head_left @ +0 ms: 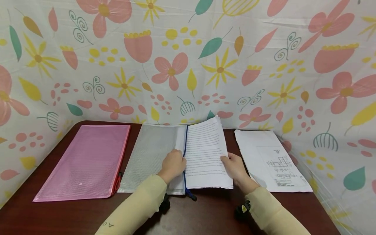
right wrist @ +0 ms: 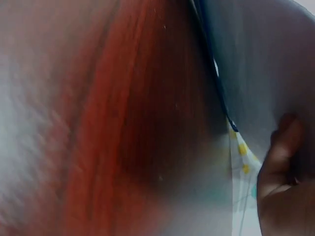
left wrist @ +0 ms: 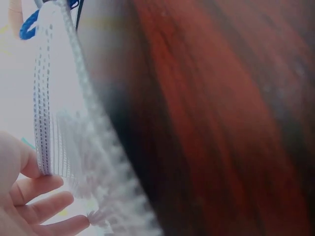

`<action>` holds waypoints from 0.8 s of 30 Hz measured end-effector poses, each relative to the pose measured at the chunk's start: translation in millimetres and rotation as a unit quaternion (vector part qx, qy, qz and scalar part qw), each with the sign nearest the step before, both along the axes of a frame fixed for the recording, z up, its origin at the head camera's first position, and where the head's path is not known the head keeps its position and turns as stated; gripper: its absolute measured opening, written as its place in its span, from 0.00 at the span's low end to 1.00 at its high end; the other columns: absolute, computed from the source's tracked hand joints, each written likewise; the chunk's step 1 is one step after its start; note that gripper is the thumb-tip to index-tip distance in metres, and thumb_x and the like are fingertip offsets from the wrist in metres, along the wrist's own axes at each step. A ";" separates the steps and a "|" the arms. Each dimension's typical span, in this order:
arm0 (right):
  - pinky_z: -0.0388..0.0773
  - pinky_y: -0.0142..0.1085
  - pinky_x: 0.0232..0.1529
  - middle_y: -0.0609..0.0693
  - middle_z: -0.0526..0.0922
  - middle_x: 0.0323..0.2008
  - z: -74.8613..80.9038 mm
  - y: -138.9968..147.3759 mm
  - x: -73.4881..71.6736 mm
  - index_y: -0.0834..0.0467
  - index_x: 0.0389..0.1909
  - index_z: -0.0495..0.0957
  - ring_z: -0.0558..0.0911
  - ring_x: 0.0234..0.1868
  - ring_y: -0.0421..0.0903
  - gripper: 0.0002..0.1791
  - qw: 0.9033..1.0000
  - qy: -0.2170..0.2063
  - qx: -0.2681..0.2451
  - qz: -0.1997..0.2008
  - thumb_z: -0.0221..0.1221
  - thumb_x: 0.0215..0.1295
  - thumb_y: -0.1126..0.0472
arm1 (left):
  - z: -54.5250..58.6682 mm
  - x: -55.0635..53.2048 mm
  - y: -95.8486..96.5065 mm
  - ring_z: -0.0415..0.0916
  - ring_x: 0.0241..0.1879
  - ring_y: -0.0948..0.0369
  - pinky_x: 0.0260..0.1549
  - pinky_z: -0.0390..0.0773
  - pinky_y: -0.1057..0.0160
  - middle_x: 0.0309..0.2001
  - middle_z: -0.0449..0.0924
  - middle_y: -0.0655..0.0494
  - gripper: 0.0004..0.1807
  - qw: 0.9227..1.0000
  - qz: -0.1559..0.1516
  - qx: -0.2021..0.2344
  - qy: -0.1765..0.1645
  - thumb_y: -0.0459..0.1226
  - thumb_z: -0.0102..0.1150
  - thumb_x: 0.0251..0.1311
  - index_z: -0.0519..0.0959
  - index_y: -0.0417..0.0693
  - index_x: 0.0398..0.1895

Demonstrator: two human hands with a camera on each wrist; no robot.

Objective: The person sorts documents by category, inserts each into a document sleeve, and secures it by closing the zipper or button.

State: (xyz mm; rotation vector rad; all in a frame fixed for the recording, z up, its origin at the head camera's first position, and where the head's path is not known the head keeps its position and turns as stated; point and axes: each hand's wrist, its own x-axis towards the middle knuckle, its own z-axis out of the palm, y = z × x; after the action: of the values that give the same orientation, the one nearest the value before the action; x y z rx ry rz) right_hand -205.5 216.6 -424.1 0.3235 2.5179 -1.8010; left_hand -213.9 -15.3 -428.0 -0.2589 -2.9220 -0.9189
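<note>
- While the left hand (head_left: 174,164) pinches the grey pouch (head_left: 149,156) by its blue zip (head_left: 185,140), we see the right hand (head_left: 236,168) gripping sheets (head_left: 205,153) partly inside that pouch.
- On the worktop (head_left: 202,215) we note: pink pouch (head_left: 88,160) left, drawing (head_left: 264,153) right.

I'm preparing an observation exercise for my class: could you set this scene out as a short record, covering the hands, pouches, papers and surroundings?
Left fingers: grip the grey mesh pouch near its blue zip
Right fingers: hold the right edge of the printed sheets
Sheets' position: left side apparently inside the grey pouch, the rest outside
Pink pouch: flat, far left, red zip on its right edge
Diagram papers: far right
Table: dark reddish-brown
Backdrop: floral
</note>
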 end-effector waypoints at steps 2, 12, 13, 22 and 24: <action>0.79 0.36 0.28 0.61 0.83 0.39 0.4 2.0 -1.3 0.69 0.58 0.70 0.82 0.27 0.42 0.22 1.000 -0.013 0.011 0.010 0.46 0.70 0.58 | -0.6 -0.2 0.1 0.66 0.22 0.59 0.15 0.66 0.65 0.28 0.72 0.50 0.12 1.000 -0.001 0.000 -0.009 0.34 0.49 0.60 0.72 0.42 0.19; 0.76 0.34 0.23 0.60 0.82 0.39 3.3 18.3 -4.5 0.70 0.61 0.66 0.78 0.24 0.40 0.24 0.997 -0.068 0.016 0.044 0.46 0.69 0.60 | -0.6 -0.4 -1.8 0.65 0.19 0.61 0.12 0.65 0.66 0.23 0.69 0.53 0.14 1.000 -0.004 -0.004 -0.023 0.34 0.49 0.60 0.70 0.46 0.16; 0.77 0.34 0.24 0.59 0.82 0.39 3.8 19.4 -4.6 0.70 0.61 0.66 0.78 0.24 0.40 0.24 0.997 -0.068 0.005 0.041 0.48 0.69 0.60 | -0.4 -0.5 -1.8 0.64 0.19 0.61 0.12 0.65 0.66 0.23 0.69 0.54 0.14 1.000 -0.006 -0.005 -0.023 0.34 0.49 0.61 0.70 0.46 0.16; 0.81 0.33 0.28 0.48 0.83 0.30 14.0 28.2 -6.4 0.73 0.62 0.62 0.83 0.29 0.39 0.25 0.989 -0.077 -0.109 0.063 0.49 0.66 0.65 | 0.5 -1.7 -1.5 0.64 0.15 0.62 0.09 0.63 0.68 0.18 0.68 0.55 0.14 0.999 -0.007 -0.012 -0.030 0.34 0.49 0.60 0.69 0.46 0.15; 0.82 0.33 0.30 0.48 0.84 0.30 14.7 29.6 -7.0 0.74 0.61 0.62 0.84 0.30 0.40 0.25 0.988 -0.077 -0.119 0.065 0.50 0.65 0.66 | 0.2 -2.2 -1.1 0.64 0.15 0.62 0.10 0.63 0.68 0.18 0.68 0.55 0.14 0.999 -0.005 -0.014 -0.032 0.34 0.49 0.60 0.69 0.46 0.16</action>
State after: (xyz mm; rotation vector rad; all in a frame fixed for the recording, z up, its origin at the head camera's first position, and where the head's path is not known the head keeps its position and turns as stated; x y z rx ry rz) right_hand -212.4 246.1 -409.3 0.2722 2.1422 -1.9170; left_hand -216.1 -16.4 -427.8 -0.2515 -2.9965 -0.9040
